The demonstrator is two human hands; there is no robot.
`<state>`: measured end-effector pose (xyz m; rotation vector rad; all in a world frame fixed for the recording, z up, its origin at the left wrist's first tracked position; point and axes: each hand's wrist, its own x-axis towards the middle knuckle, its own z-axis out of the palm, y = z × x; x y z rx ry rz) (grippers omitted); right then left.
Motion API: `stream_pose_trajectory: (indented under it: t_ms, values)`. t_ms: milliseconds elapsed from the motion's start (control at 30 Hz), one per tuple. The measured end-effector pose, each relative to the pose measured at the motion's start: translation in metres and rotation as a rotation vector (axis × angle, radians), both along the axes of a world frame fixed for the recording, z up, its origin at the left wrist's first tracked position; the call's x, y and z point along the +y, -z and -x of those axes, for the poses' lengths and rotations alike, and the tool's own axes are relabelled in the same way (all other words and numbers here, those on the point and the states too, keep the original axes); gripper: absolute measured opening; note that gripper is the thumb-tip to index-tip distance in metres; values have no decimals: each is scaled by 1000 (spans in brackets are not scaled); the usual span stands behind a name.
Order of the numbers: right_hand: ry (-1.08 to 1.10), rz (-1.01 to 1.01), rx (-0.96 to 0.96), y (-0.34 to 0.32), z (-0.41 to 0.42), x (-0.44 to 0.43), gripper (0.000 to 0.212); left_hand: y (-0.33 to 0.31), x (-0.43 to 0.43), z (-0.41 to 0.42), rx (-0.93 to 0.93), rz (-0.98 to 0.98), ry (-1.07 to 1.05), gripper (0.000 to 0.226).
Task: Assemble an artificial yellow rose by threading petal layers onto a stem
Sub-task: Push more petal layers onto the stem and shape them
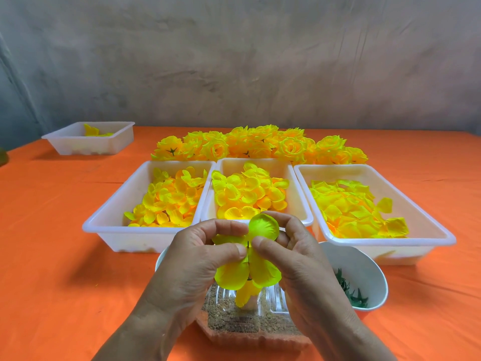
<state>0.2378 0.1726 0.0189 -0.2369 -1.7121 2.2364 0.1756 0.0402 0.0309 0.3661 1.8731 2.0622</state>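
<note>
Petal layer (263, 226) between both hands' fingers (229, 252)

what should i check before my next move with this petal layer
1. Grip: left hand and right hand both pinch the yellow fabric petal layer: ok.
2. Threading: the thin dark stem shows between the thumbs, running through the petals: ok.
3. Seating: layer pushed fully against the lower yellow petals: cannot tell, fingers hide the joint.
4. Refill: the middle white plastic tray holds loose yellow petals: ok.
5. Supplies: green plastic calyx pieces lie in the white paper cup beside the right hand: ok.
</note>
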Motion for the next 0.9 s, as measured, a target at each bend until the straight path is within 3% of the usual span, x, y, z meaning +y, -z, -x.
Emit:
stream_pose_trajectory:
  t_ms: [133,400,900]
  values:
    - [53,-67,-35,7,4,2,30,5,1,2,11,56,-9,44]
    - [67,-284,-132,23,7,8,44,17,2,5,-45,160,56,34]
    - [124,-466,-170,40,3,10,36,23,1,15,-105,235,166,34]
